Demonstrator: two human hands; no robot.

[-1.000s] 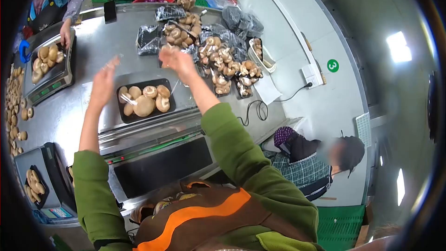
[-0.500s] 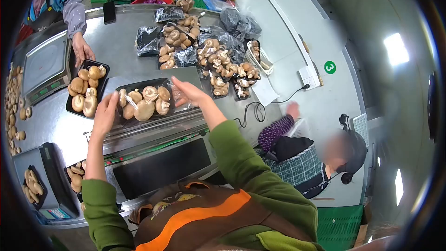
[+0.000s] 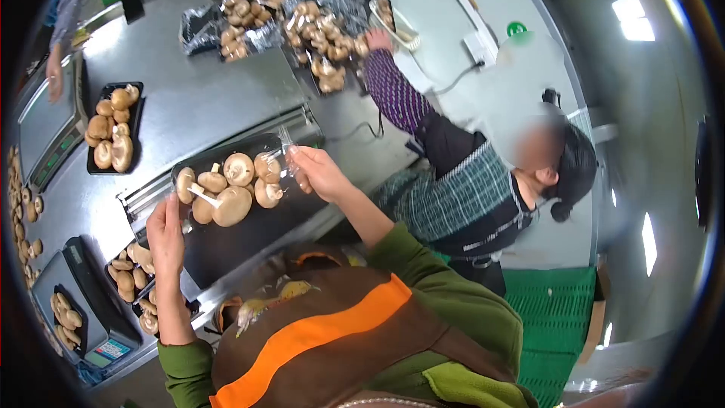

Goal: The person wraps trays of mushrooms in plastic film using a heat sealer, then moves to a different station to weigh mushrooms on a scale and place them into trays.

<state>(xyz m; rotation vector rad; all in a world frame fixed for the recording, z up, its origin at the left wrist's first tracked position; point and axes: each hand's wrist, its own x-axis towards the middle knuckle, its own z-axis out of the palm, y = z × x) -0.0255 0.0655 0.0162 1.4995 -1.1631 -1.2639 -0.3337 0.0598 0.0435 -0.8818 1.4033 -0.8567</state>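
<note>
A black tray (image 3: 257, 141) of brown mushrooms (image 3: 231, 206) is held between my two hands, over the front of the wrapping station. Clear plastic film (image 3: 286, 142) covers it and bunches up at the right end. My left hand (image 3: 165, 233) grips the left end, with its fingers along the side. At the right end, my right hand (image 3: 321, 174) is closed on the gathered film and the tray's edge. Another black tray of mushrooms (image 3: 113, 128) stands on the steel table to the left, apart from my hands.
Several wrapped mushroom packs (image 3: 317, 34) are heaped at the back. A co-worker in a plaid apron (image 3: 453, 196) reaches toward them from the right. Weighing scales (image 3: 57, 117) stand at the left, where another person's hand (image 3: 54, 75) shows. A phone (image 3: 132, 5) lies behind.
My hands have brought the tray toward my body, off the wrapping surface. The right-hand co-worker has reached to the heaped packs. The other person's hand has let go of the left tray.
</note>
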